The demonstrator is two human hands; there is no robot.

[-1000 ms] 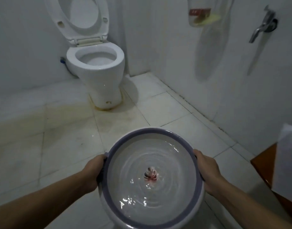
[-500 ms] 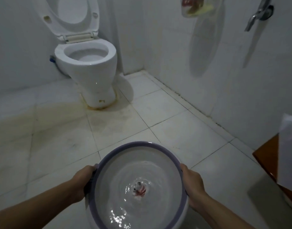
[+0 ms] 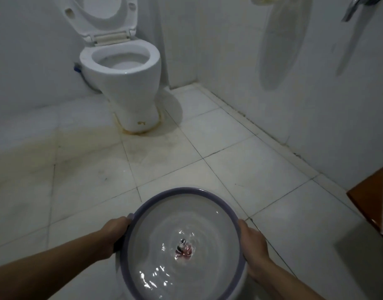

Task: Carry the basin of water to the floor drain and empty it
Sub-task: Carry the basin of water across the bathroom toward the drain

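- Round white plastic basin with purple rim [image 3: 143, 213], rippling water inside, held between left hand [image 3: 112, 237] and right hand [image 3: 252, 245], both clamped on opposite rim edges.
- Keep level, step slowly; no drain visible ahead of hands.

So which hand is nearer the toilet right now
Left. The left hand grips the basin rim on the side toward the toilet, which stands ahead and slightly left. The right hand grips the opposite rim, farther off.
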